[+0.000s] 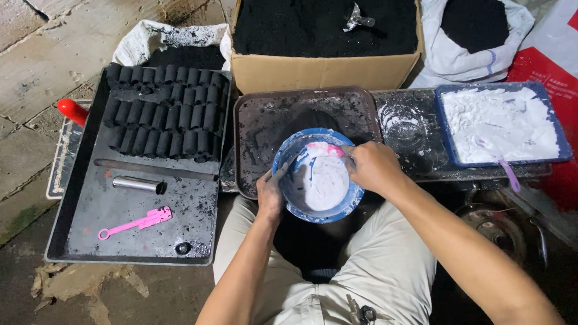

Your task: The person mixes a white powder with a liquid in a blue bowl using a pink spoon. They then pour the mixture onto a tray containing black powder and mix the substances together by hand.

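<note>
At centre frame the left hand (272,194) clasps the rim of a blue bowl (317,175) of white paste, fingers curled on it. The right hand (370,166) is closed at the bowl's right edge on something pink. Behind sits a dark tray (249,119). Right: a blue tray (500,124) of white powder. Left: a black tray (92,214) with black cylinders (165,112), a metal tube (138,184) and a pink tool (136,222). Top: a cardboard box (324,71) of black powder.
</note>
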